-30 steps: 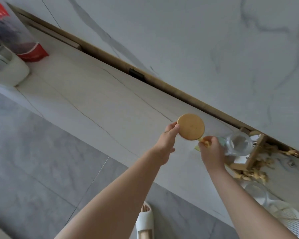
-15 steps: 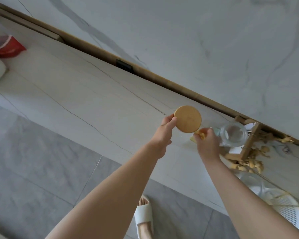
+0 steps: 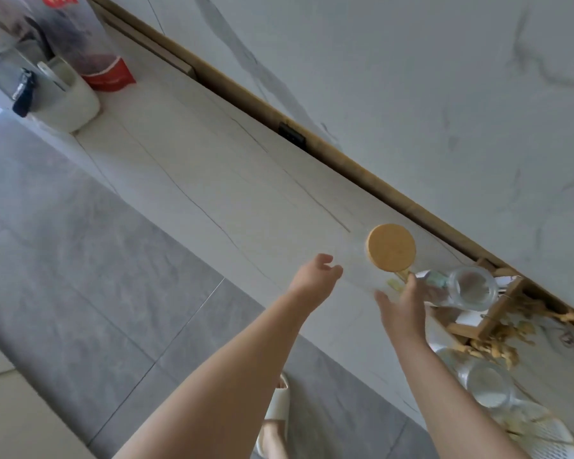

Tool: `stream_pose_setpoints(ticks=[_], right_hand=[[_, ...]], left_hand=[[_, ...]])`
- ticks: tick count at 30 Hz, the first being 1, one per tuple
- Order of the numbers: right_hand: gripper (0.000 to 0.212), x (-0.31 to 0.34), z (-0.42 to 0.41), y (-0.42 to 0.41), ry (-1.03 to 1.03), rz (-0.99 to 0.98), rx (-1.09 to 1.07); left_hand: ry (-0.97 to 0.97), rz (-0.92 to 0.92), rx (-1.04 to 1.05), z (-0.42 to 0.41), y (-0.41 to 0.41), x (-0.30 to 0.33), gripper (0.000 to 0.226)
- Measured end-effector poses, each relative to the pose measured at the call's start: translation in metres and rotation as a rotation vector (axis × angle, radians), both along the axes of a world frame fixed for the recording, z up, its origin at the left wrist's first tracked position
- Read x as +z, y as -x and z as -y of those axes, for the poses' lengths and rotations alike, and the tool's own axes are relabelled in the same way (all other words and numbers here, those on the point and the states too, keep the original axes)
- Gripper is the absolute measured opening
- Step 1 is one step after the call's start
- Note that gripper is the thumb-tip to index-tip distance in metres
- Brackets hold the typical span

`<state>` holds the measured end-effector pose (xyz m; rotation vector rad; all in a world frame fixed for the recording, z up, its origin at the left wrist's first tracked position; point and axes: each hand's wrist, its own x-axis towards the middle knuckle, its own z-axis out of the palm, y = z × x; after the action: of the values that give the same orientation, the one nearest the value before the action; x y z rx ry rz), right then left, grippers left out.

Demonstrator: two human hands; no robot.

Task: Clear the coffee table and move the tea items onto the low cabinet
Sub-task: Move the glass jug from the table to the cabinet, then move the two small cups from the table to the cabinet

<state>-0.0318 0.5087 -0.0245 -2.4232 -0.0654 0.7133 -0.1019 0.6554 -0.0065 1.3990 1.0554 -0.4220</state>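
A clear glass jar with a round bamboo lid point(image 3: 391, 248) stands on the pale top of the low cabinet point(image 3: 196, 180), near the wall. My left hand point(image 3: 315, 276) hovers just left of the jar, fingers loosely curled and holding nothing. My right hand point(image 3: 401, 309) is at the jar's lower right with its fingers spread; the index fingertip sits by a small yellow piece under the lid. A clear glass pitcher point(image 3: 471, 288) stands right behind my right hand.
A wooden frame with dried yellow flowers point(image 3: 491, 321), another glass point(image 3: 487, 385) and a white basket point(image 3: 544, 435) crowd the cabinet's right end. At its far left stand a white container point(image 3: 70, 101) and a red bag point(image 3: 106, 74). A slippered foot point(image 3: 275, 409) is on the grey floor.
My left hand has let go of the bamboo lid and drawn back to the left. My right hand has opened from its pinch. The jar now stands on the cabinet.
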Motion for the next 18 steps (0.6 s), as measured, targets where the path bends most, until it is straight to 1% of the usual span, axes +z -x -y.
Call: stream_pose_setpoints(ticks=[3, 6, 9, 13, 15, 18], right_hand=[[0.060, 0.015, -0.010, 0.038, 0.003, -0.015, 0.057], [0.045, 0.028, -0.031, 0.074, -0.002, -0.095, 0.209], [0.037, 0.043, -0.058, 0.115, 0.008, -0.112, 0.418], [0.040, 0.054, -0.093, 0.171, 0.047, -0.097, 0.722], [0.039, 0.060, -0.116, 0.218, 0.070, -0.084, 0.924], [0.038, 0.068, -0.146, 0.287, 0.066, -0.048, 1.156]], left_hand=[[0.012, -0.026, 0.056, -0.010, 0.045, 0.007, 0.045], [-0.029, -0.050, 0.106, -0.019, 0.097, 0.018, 0.044], [-0.103, -0.071, 0.150, -0.029, 0.155, 0.029, 0.042], [-0.161, -0.141, 0.187, -0.035, 0.233, 0.041, 0.041], [-0.183, -0.179, 0.279, -0.040, 0.289, 0.047, 0.041], [-0.211, -0.222, 0.428, -0.040, 0.368, 0.053, 0.041]])
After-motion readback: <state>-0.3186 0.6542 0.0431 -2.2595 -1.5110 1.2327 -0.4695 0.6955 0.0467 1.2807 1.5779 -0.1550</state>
